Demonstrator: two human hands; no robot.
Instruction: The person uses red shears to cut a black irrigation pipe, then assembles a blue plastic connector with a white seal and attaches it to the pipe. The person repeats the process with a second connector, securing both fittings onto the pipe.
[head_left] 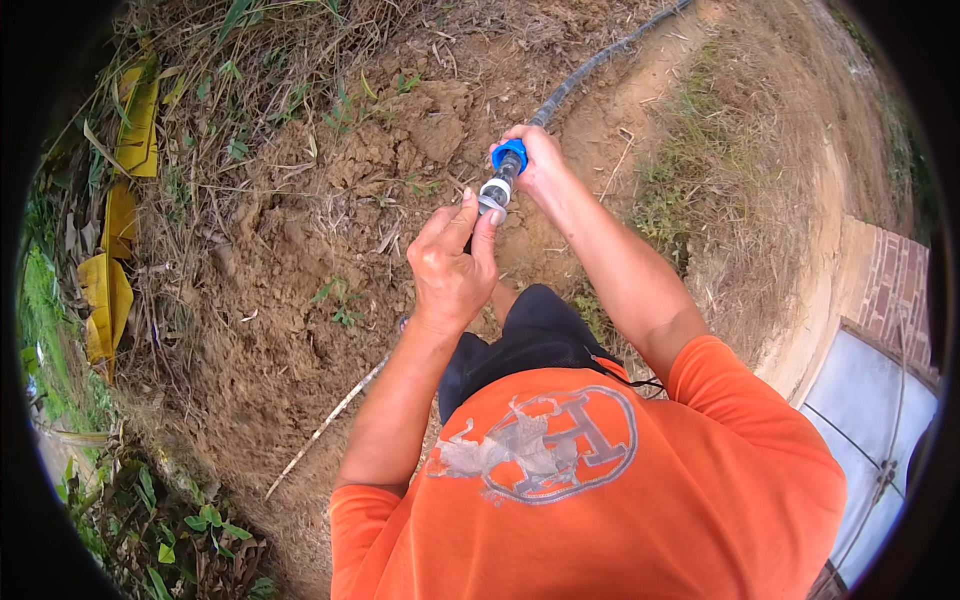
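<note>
Hose [590, 65] is getting its blue fitting [510, 155]: right hand [540, 165] is clenching the hose end over bare dirt, left hand [450, 265] is pinching the grey piece [492, 193], seemingly partway on, still needing tightening.

The blue fitting [511, 155] looks like smooth, slightly glossy plastic; the grey coupling [492, 192] below it seems dull plastic or metal, hard to tell; the black hose [590, 68] is matt and ribbed; the soil [300, 250] is rough, dry, crumbly; the orange shirt [640, 510] is soft matt cloth.
</note>
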